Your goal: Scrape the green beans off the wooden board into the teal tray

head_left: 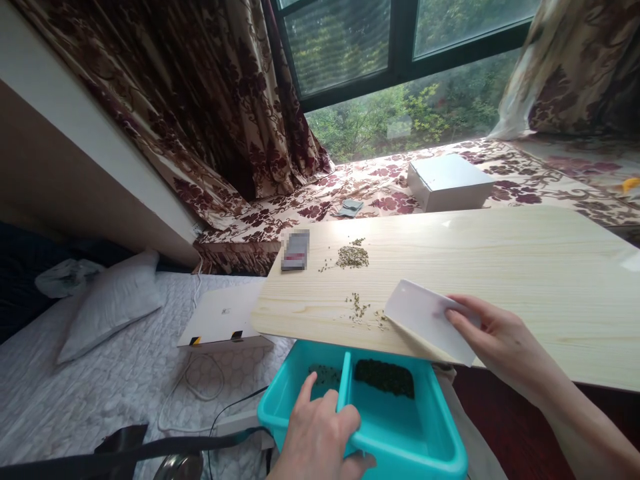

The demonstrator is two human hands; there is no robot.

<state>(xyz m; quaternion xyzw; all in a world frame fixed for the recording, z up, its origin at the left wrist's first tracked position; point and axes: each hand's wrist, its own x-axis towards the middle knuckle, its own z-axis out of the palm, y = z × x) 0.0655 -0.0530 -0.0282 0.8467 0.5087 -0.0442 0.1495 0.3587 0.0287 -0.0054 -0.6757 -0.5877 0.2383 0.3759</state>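
Note:
My right hand (pixel 493 327) is closed on a white card (pixel 425 313), tilted with its left edge low against the tabletop. Beside that edge lie scattered small greenish-brown grains (pixel 358 305) and a few pale bits. A denser patch of similar grains (pixel 353 257) sits farther back. Below the table's near edge is a turquoise two-compartment bin (pixel 415 447). My left hand (pixel 323 427) grips the bin around its divider and front rim, index finger stretched over the left compartment. Dark green grains (pixel 385 378) fill the back of the right compartment; fewer small bits (pixel 325 375) lie in the left one.
A grey packet (pixel 295 250) lies at the left end of the wooden table (pixel 525 267). Behind it are a folded cloth (pixel 351 208) and a white box (pixel 453 175) on the sill. A flat white box (pixel 223 313) rests on the bed. A dark strap (pixel 200 443) crosses the lower left.

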